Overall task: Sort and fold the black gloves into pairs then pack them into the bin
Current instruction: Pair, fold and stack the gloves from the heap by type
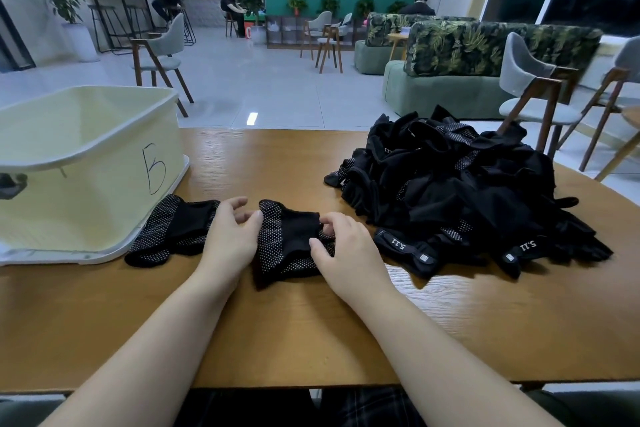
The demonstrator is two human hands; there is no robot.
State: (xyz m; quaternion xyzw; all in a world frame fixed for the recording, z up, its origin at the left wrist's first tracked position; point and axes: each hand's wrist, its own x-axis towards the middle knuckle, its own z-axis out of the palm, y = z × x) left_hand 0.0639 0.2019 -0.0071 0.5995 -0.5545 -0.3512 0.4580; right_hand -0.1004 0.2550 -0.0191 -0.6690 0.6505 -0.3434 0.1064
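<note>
Gloves first: a folded black glove bundle (291, 243) with white grip dots lies on the wooden table (311, 329), in front of the person, between both hands. Right hand (343, 250) sits on the bundle's right side, fingers curled in, pinching the black cuff edge near the top; thumb lies on the dotted fabric. Left hand (230, 239) is at the bundle's left edge, thumb tip touching the dotted top corner, other fingers loosely bent and lifted, gripping nothing that I can see. Both forearms are bare and reach in from the near table edge.

Second folded glove bundle (173, 229) lies just left of the left hand, flat on the table, its far end near the bin base; can't tell if it touches.

Bin (90, 163) is pale yellow-cream, on the table's left side, with a handwritten mark like a "5" on its facing wall. Inside not visible enough to say what it holds.

Big loose pile of black gloves (464, 194) is heaped on the right half of the table, just beside the right hand; some wrist straps at the near edge show "5.11" lettering upside down.

Beyond the table: grey chairs (533, 90) with wooden legs, a leaf-print sofa (485, 48), potted plants, a teal wall, and three other people seated far back.
</note>
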